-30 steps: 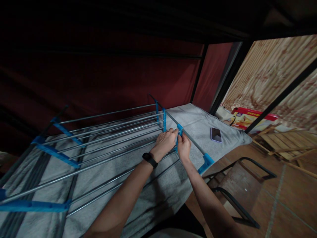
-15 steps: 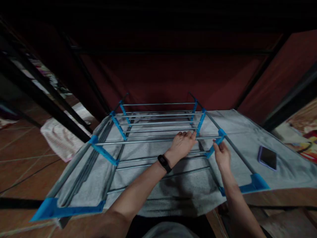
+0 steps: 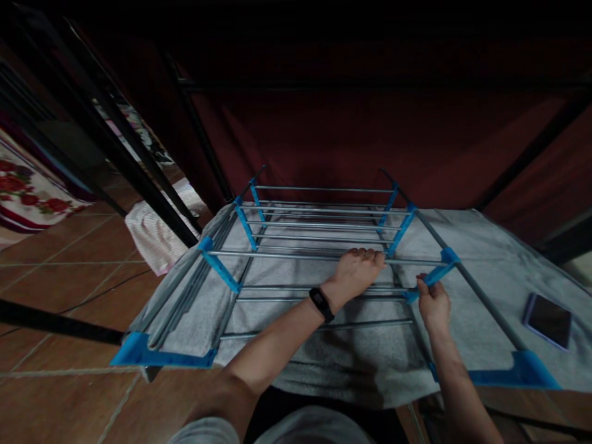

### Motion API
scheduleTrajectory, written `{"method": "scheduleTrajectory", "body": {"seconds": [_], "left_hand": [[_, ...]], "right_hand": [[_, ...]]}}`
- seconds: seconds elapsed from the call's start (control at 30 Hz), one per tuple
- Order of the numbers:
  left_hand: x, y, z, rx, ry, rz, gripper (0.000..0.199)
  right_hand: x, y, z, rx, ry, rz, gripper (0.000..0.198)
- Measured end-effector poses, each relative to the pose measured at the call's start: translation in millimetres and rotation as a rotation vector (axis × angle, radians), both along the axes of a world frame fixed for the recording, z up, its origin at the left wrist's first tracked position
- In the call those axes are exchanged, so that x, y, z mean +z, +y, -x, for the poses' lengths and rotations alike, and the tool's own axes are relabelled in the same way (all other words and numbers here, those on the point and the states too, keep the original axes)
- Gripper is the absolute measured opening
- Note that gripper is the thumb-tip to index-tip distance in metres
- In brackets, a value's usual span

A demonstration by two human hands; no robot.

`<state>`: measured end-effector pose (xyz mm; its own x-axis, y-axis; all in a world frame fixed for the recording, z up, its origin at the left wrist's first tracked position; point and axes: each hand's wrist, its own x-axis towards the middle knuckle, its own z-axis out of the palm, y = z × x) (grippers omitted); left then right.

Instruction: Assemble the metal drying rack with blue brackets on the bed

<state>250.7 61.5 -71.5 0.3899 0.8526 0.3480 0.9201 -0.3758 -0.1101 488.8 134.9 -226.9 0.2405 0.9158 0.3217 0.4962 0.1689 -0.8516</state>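
A rack of grey metal tubes and blue plastic brackets lies on a grey cloth in front of me. My left hand, with a black band at its wrist, reaches across and curls its fingers over a cross tube of the rack. At the right end of that tube, my right hand pinches a slanted blue bracket between thumb and fingers. A matching blue bracket slants down at the tube's left end. Blue corner pieces sit at the rack's near ends.
A phone lies on the cloth to the right. Dark metal posts stand at the left, with a striped cloth behind them on the tiled floor. Dark red fabric hangs behind the rack.
The view has swung left, so the rack and phone appear farther right. My right hand's fingers have closed on the blue bracket, which slants more. My left hand stays on the cross tube.
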Motion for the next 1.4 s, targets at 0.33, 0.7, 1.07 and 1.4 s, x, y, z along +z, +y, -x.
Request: {"method": "scheduleTrajectory", "body": {"seconds": [0.33, 0.7, 1.07, 1.4], "left_hand": [[-65.3, -59.9, 19.1, -0.203, -0.055, 0.050, 0.051], [-149.7, -122.2, 109.1, 0.380, -0.283, 0.228, 0.048], [-151.0, -84.7, 136.6, 0.398, -0.120, 0.184, 0.046], [-150.2, -80.0, 150.4, 0.330, -0.024, 0.267, 0.057]], "right_hand": [[-12.0, -28.0, 11.1, -0.004, 0.078, -0.004, 0.068], [-66.1, -121.4, 36.9, 0.204, -0.146, -0.038, 0.054], [-69.1, -139.6, 49.0, 0.230, -0.063, -0.015, 0.050], [-49.6, -128.5, 71.2, 0.317, -0.196, -0.193, 0.049]]}}
